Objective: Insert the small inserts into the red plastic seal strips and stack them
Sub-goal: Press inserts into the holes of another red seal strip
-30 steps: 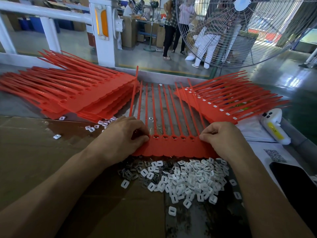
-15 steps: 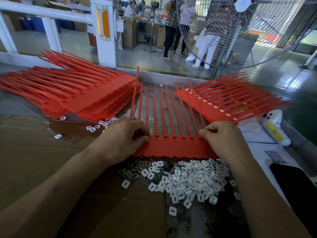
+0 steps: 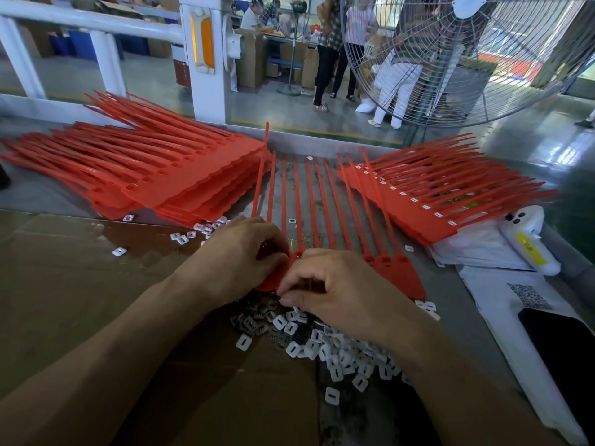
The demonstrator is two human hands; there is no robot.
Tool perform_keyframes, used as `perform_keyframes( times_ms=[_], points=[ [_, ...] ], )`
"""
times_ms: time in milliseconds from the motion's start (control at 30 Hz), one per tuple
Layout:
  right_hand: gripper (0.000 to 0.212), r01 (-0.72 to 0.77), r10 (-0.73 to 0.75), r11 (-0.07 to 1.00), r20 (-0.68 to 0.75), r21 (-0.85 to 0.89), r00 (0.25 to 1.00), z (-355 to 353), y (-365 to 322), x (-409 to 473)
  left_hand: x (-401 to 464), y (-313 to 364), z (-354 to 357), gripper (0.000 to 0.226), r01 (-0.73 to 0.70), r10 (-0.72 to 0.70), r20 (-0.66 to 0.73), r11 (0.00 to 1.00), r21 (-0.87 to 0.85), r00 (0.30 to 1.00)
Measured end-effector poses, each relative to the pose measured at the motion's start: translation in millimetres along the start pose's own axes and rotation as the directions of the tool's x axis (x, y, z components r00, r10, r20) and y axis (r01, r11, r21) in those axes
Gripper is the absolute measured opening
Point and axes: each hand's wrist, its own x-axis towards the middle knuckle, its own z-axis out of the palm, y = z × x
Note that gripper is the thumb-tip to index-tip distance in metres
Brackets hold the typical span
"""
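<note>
We are gripping the red seal strip [image 3: 397, 275] with our left hand [image 3: 238, 255], while our right hand's [image 3: 338, 291] fingers are pinching a white insert [image 3: 285, 300] from the near pile [image 3: 338, 349].

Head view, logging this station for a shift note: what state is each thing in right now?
Seal strip sheet: flat on the table, left end under both hands.
Left hand: gripping the sheet's left end.
Right hand: fingers curled at the sheet's near edge, above the inserts.
Loose inserts: heaped in front of the sheet.
Left stack: sockets empty.
Right stack: white inserts fitted.
Fan: spinning or not, cannot tell.
</note>
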Motion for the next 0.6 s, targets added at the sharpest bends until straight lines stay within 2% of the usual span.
perform_keyframes(
  times_ms=[267, 433, 600],
  points=[
    [0.012, 0.053, -0.053, 0.998, -0.006, -0.039, 0.999, 6, -10, 1, 1, 0, 2, 0.013, 0.009, -0.009, -0.007, 1.000, -0.006, 1.000],
    [0.023, 0.167, -0.163, 0.977, 0.040, -0.131, 0.986, 19, -22, 6, 1, -1, 0, 0.012, 0.002, -0.001, 0.021, 1.000, -0.012, 1.000],
    [0.015, 0.180, -0.174, 0.969, 0.051, -0.170, 0.983, 21, -23, 6, 1, -1, 0, 0.012, 0.011, -0.011, 0.012, 1.000, -0.018, 1.000]
  ],
)
